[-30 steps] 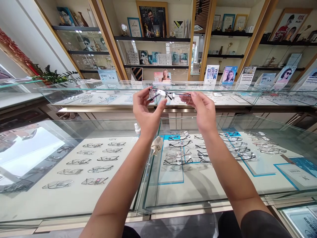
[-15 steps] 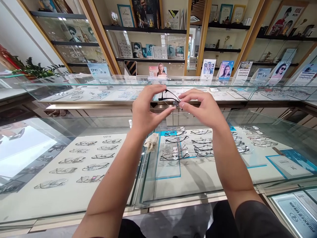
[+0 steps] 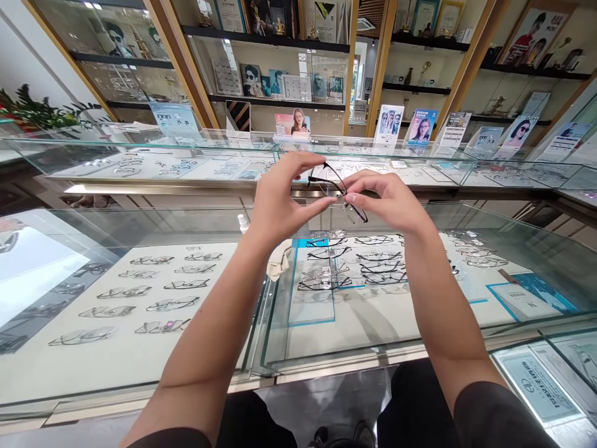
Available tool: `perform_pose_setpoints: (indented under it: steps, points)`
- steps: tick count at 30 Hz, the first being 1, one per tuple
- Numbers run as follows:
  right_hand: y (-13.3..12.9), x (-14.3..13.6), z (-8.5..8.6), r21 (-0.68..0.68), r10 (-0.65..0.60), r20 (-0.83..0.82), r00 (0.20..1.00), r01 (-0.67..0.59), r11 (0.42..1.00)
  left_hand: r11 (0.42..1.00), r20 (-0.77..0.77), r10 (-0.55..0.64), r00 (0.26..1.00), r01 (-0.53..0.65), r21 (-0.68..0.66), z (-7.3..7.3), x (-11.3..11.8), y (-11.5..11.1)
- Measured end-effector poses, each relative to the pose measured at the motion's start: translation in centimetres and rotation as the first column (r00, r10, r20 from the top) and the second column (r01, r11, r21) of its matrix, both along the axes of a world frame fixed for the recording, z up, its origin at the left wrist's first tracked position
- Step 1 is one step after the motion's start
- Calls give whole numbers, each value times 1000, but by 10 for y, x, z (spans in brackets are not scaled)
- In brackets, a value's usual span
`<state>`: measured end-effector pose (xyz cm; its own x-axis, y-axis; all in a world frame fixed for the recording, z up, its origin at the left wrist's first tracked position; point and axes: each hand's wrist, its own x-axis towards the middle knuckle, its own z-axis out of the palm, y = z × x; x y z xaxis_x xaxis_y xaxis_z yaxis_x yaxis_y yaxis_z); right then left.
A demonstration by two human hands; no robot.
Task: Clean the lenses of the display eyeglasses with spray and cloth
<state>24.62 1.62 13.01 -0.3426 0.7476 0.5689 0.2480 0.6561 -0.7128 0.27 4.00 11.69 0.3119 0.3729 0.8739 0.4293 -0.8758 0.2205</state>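
Glasses (image 3: 336, 185): a dark-rimmed pair held up in the air between the two hands, tilted, one dark tip angling down past the right fingers.
Right hand (image 3: 389, 200): thumb and forefinger pinch the frame, the other fingers curled behind.
Left hand (image 3: 282, 198): forefinger and thumb spread in a wide arch around the other side of the frame; I cannot tell how firmly either touches.
Handling: best done, I judge, with a light grip on rim and temples, no twist at the hinges, fingertips off the lenses (smudges would show fast).
Cloth (image 3: 278, 261): pale, bunched by the seam of the cases, below the left hand.
Spray bottle (image 3: 243, 223): white, upright beyond the left forearm.
Front cases: the left display case (image 3: 102, 367) and right display case (image 3: 345, 339) lie below the arms, rows of eyeglasses under glass; their edges deserve care if the hands drop.
Rear counter (image 3: 186, 186): its rail runs behind the fingers, with upright cards (image 3: 293, 123) on top.
Room: the air above the front cases looks unobstructed, so movement toward the body seems easiest.
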Motion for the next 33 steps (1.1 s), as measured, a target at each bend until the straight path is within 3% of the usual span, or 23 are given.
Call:
perform_pose_setpoints:
  steps: [6,12,16,23,26,30,33]
  points:
    - [8,16,-43,-61,-47,-96,994,41,997,985,-23,-59,998,54,-164,-18,19,9]
    - [13,22,-86,-192,-87,-249,965,39,981,961,-38,-144,989,131,-242,-33,35,10]
    - [17,22,-98,-252,-65,-298,952,-13,968,919,4,-230,973,218,-327,-42,40,11]
    - [20,19,-105,-353,-64,-329,942,-60,933,859,65,-292,954,291,-422,-51,44,16]
    - [22,18,-108,-344,-159,-387,908,18,939,914,146,-182,972,222,-338,-54,50,13]
    - [26,16,-110,-363,-289,-437,852,127,923,970,233,86,969,-28,-240,-61,60,8]
    - [28,14,-112,-364,-333,-481,811,161,918,956,115,88,989,-51,-290,-67,65,6]
